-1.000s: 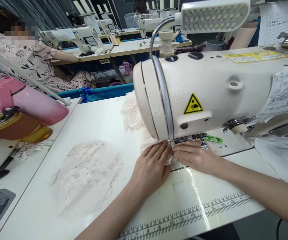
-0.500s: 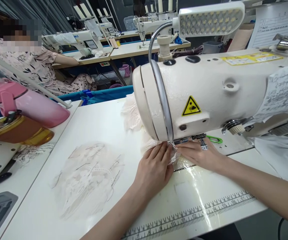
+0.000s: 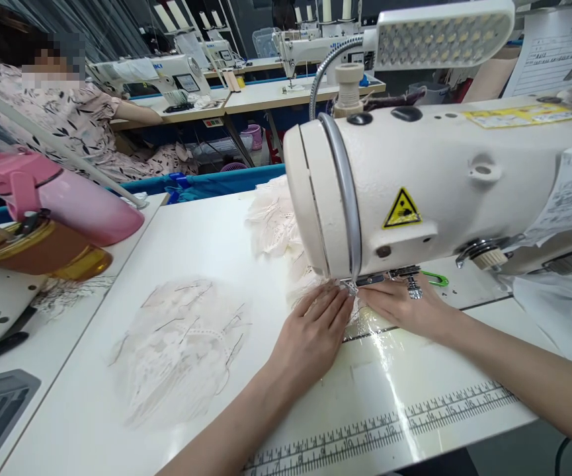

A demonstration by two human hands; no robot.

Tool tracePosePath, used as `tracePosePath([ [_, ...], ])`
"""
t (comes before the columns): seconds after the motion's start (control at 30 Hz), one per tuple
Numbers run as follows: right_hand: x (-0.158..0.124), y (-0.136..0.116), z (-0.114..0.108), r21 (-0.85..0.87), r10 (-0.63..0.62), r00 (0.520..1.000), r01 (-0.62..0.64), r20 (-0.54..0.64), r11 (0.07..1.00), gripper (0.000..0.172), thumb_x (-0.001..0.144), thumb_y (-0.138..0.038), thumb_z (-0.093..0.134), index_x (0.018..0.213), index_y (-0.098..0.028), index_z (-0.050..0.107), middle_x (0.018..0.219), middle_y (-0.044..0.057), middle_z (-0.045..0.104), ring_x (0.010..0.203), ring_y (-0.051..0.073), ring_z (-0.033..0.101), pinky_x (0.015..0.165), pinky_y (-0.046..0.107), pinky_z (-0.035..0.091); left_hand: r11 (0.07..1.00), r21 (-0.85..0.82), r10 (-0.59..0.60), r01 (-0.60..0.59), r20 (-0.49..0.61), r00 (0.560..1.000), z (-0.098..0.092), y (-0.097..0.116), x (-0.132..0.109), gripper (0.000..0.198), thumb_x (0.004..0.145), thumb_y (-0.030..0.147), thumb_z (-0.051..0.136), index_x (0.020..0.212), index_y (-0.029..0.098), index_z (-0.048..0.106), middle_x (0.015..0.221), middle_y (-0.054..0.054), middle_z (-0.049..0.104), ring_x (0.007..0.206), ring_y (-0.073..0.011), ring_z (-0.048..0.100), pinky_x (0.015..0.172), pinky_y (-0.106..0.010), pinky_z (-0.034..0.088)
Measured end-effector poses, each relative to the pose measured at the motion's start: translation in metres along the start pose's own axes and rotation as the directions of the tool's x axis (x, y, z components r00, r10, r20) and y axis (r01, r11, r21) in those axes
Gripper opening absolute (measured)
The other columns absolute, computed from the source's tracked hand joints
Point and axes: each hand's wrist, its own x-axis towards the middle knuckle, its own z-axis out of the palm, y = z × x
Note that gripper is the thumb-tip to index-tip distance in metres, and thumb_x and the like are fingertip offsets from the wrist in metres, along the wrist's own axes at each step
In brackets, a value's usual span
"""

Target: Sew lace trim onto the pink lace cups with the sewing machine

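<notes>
A cream sewing machine head [image 3: 429, 172] hangs over the work. Sheer pale pink lace fabric [image 3: 276, 218] runs from behind it to the needle area. My left hand [image 3: 313, 330] lies palm down on the fabric left of the presser foot, open, its fingers stretched forward and side by side. From the right, my right hand [image 3: 409, 307] reaches under the machine head beside the needle. Its fingers are stretched out on the fabric, the tips partly hidden. Another sheer piece [image 3: 181, 357] with loose dark threads lies on the table to the left.
Green thread snips [image 3: 435, 279] lie behind my right hand. A ruler strip [image 3: 389, 430] runs along the front edge. At left are a pink bottle [image 3: 87, 198] and an amber container [image 3: 42, 251]. A person [image 3: 67, 125] sits at another machine. White fabric [image 3: 543, 317] lies at right.
The view has shifted slightly, so the machine sits farther right. Both hands stay beside the needle; my left thumb, seen earlier at the hand's side, is now tucked out of sight.
</notes>
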Motion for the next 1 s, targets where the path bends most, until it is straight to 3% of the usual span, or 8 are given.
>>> tracePosePath([
  [0.17,-0.005,-0.003,0.008,-0.077,-0.056,0.998,0.053,-0.035,0.996,0.031,0.088,-0.003,0.046,0.105,-0.020,0.065,0.108,0.000,0.067,0.070,0.016,0.058,0.065,0.036,0.040,0.999,0.005,0.034,-0.035,0.021,0.999,-0.002,-0.007,-0.002,0.036,0.091,0.014,0.043,0.122,0.007,0.058,0.123,-0.011,0.063,0.115,-0.0241,0.059,0.105,-0.045,0.045],
  [0.43,0.000,-0.015,0.013,0.103,-0.104,0.994,0.106,-0.027,0.989,0.027,0.094,-0.005,0.041,0.105,-0.016,0.063,0.102,0.003,0.069,0.097,0.016,0.057,0.085,0.034,0.038,0.998,-0.069,0.018,-0.016,0.026,1.000,-0.008,-0.016,0.002,0.035,0.089,0.012,0.041,0.115,0.005,0.063,0.122,-0.014,0.063,0.112,-0.0269,0.060,0.101,-0.046,0.049],
  [0.6,0.001,-0.016,0.015,0.143,-0.107,0.991,0.118,-0.081,0.983,0.022,0.093,-0.005,0.046,0.100,-0.015,0.064,0.098,0.004,0.069,0.095,0.016,0.059,0.084,0.034,0.037,0.998,-0.062,0.007,-0.004,0.038,0.999,-0.007,-0.018,0.001,0.037,0.088,0.011,0.040,0.118,0.008,0.062,0.122,-0.013,0.063,0.112,-0.0268,0.060,0.101,-0.046,0.049],
  [0.77,0.002,-0.015,0.016,0.155,-0.109,0.992,0.119,-0.069,0.981,0.023,0.092,-0.004,0.046,0.100,-0.015,0.064,0.099,0.002,0.070,0.095,0.015,0.059,0.078,0.032,0.039,1.000,0.023,0.019,-0.020,0.041,0.999,-0.008,-0.018,0.001,0.038,0.087,0.008,0.039,0.116,0.008,0.063,0.122,-0.011,0.063,0.112,-0.0258,0.060,0.099,-0.043,0.050],
  [1.0,0.002,-0.015,0.017,0.152,-0.094,0.993,0.104,-0.075,0.983,0.025,0.092,-0.003,0.045,0.099,-0.015,0.065,0.104,0.002,0.069,0.096,0.015,0.060,0.078,0.032,0.040,1.000,0.019,-0.023,0.023,0.043,0.999,-0.003,-0.013,-0.001,0.037,0.086,0.009,0.040,0.117,0.005,0.061,0.123,-0.014,0.062,0.114,-0.0261,0.059,0.099,-0.042,0.049],
])
